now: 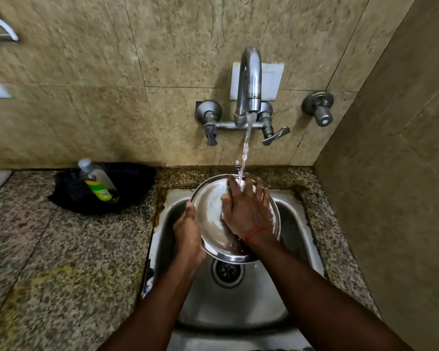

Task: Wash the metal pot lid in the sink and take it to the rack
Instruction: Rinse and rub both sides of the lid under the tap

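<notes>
The round metal pot lid [209,224] is held tilted over the steel sink [238,300], under the running stream from the wall tap [249,79]. My left hand [188,231] grips the lid's left rim. My right hand [249,209] lies flat on the lid's inner face with fingers spread, and the water lands on its fingers. A red thread circles my right wrist. The lid's right part is hidden behind my right hand.
A dish soap bottle [98,181] lies in a black tray [134,178] on the granite counter left of the sink. A second valve [319,108] juts from the wall at right. A side wall closes in at the right. The sink drain [227,271] shows below the lid.
</notes>
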